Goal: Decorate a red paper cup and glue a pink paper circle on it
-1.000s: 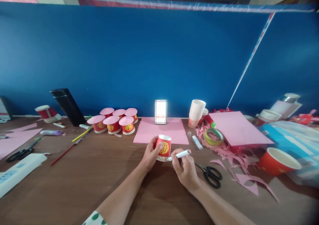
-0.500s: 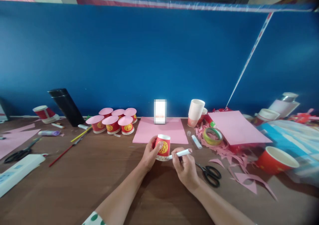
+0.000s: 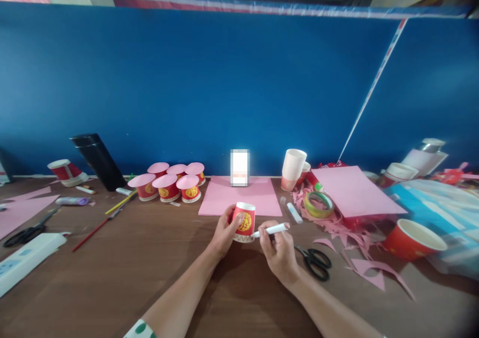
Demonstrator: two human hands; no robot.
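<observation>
Steadying the inverted red paper cup (image 3: 247, 223) before pink paper (image 3: 262, 195) | your left hand (image 3: 225, 234) wrapped round its side, apparently baring the zigzag band (image 3: 242, 238) | your right hand (image 3: 277, 252) pinching white marker (image 3: 274, 229), tip at band

The brown worktop (image 3: 157, 273) is carrying six pink-topped cups (image 3: 165, 190), pink paper (image 3: 217, 198), a black flask (image 3: 99, 162) and a power strip (image 3: 33, 258); scissors (image 3: 317, 264) are lying near pink scraps (image 3: 375, 279).

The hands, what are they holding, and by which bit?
The left hand holds the cup by its side, thumb across the front. The right hand holds the pen by its barrel, near the tip.
</observation>
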